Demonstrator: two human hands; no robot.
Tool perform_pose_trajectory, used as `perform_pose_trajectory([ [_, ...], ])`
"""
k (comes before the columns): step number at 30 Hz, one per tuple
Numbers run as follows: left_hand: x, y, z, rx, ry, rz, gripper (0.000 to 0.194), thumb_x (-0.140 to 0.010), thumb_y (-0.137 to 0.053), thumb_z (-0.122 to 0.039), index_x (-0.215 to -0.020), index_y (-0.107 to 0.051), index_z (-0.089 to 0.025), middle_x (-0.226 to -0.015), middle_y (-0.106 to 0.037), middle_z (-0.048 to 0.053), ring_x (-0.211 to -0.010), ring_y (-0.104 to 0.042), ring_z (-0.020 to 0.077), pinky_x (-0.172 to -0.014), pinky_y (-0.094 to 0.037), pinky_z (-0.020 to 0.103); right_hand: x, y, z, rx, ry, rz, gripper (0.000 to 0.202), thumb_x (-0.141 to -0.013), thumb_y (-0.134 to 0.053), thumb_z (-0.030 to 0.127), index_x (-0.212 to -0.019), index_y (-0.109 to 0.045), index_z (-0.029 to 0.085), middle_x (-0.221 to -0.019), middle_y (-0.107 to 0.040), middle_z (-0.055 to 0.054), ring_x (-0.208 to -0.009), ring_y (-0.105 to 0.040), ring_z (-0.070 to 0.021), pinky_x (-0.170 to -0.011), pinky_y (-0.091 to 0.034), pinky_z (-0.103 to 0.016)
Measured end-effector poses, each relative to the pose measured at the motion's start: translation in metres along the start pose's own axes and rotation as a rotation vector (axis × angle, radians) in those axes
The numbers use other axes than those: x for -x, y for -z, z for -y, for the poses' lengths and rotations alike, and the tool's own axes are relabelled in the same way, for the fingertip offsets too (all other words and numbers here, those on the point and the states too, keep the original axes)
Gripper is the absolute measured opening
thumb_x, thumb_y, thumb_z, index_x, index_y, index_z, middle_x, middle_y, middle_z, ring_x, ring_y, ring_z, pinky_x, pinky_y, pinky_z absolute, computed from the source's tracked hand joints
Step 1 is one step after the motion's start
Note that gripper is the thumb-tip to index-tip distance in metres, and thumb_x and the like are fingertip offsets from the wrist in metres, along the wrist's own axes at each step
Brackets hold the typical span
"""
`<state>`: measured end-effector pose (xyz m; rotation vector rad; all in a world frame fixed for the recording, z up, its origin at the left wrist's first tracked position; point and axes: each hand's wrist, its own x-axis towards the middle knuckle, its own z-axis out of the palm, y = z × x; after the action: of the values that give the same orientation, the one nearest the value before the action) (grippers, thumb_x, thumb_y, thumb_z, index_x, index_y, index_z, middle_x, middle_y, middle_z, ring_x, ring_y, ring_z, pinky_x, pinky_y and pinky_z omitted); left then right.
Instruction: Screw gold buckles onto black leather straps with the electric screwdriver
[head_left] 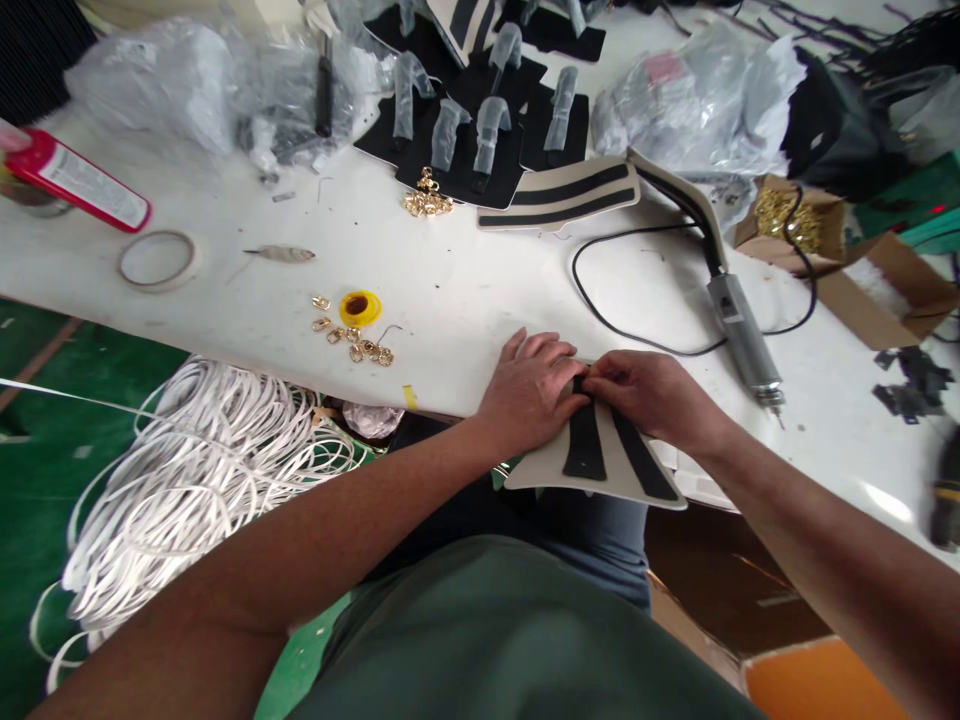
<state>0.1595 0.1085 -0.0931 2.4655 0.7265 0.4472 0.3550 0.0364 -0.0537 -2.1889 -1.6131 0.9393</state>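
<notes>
A beige panel with two black strips [625, 470] lies at the table's front edge, its near end over my lap. My left hand [529, 390] rests on the panel's left side, fingers spread, with thumb and forefinger near the top of the left black strip. My right hand [637, 392] has its fingertips pinched on the top end of that strip, close to my left thumb. What exactly the right fingertips grip is too small to make out. Left of my hands lie small gold metal pieces [355, 351] and a yellow ring-shaped roll [361, 308].
An electric screwdriver [744, 335] with a black cable lies right. Black panels with wrapped handles [480, 170], plastic bags [694, 100] and open cardboard boxes [874, 290] stand behind. A tape roll [157, 260] and red bottle [88, 182] are left; white cord [202, 480] is piled on the floor.
</notes>
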Motion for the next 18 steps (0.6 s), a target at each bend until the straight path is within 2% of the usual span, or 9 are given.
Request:
perform_pose_trajectory([
  [3,0.000,-0.002,0.001,0.006,0.001,0.001,0.035,-0.097,-0.067,-0.047,-0.124,-0.070,-0.025,-0.141,-0.067,0.007,-0.143,-0.049,0.0326,-0.129,-0.024,0.058,-0.005,0.003,0.002,-0.075,-0.075,0.044,0.021,-0.082,-0.072,0.045,-0.077,-0.073,0.024,-0.064,-0.070,0.001,-0.058,-0.059,-0.0165,-0.054,-0.039,-0.028],
  [8,0.000,-0.004,0.003,0.009,-0.001,-0.002,0.037,-0.097,-0.066,-0.052,-0.122,-0.070,-0.026,-0.139,-0.068,0.006,-0.142,-0.050,0.0318,-0.129,-0.023,0.057,-0.014,0.004,0.002,-0.058,-0.058,0.082,0.018,-0.079,-0.073,0.041,-0.073,-0.073,0.024,-0.065,-0.071,-0.001,-0.060,-0.061,-0.0172,-0.055,-0.041,-0.028],
  [10,0.000,-0.003,0.003,0.002,-0.003,-0.014,0.036,-0.097,-0.066,-0.053,-0.121,-0.070,-0.026,-0.138,-0.069,0.006,-0.141,-0.051,0.0311,-0.129,-0.024,0.056,-0.011,0.001,0.001,-0.124,-0.092,0.079,0.020,-0.079,-0.073,0.042,-0.074,-0.072,0.023,-0.065,-0.070,0.000,-0.059,-0.060,-0.0169,-0.054,-0.041,-0.028],
  [14,0.001,-0.003,0.003,-0.016,-0.031,-0.029,0.036,-0.096,-0.069,-0.051,-0.121,-0.070,-0.026,-0.137,-0.070,0.006,-0.139,-0.053,0.0307,-0.127,-0.027,0.056,0.000,-0.008,0.001,-0.270,-0.183,0.017,0.025,-0.080,-0.071,0.048,-0.078,-0.070,0.023,-0.058,-0.061,0.003,-0.050,-0.051,-0.0144,-0.047,-0.033,-0.027],
  [16,0.001,-0.004,0.004,-0.024,-0.045,-0.043,0.036,-0.095,-0.070,-0.051,-0.120,-0.070,-0.026,-0.136,-0.070,0.006,-0.138,-0.054,0.0305,-0.126,-0.028,0.056,0.004,-0.010,0.002,-0.236,-0.157,-0.022,0.026,-0.080,-0.070,0.048,-0.077,-0.069,0.023,-0.056,-0.058,0.003,-0.051,-0.049,-0.0140,-0.048,-0.032,-0.027],
  [18,0.001,-0.005,0.005,-0.027,-0.048,-0.053,0.036,-0.095,-0.070,-0.052,-0.120,-0.070,-0.026,-0.135,-0.071,0.006,-0.137,-0.054,0.0302,-0.125,-0.029,0.055,0.007,-0.010,0.004,-0.186,-0.090,-0.058,0.026,-0.081,-0.068,0.047,-0.076,-0.071,0.022,-0.060,-0.061,0.002,-0.057,-0.052,-0.0146,-0.052,-0.035,-0.027],
])
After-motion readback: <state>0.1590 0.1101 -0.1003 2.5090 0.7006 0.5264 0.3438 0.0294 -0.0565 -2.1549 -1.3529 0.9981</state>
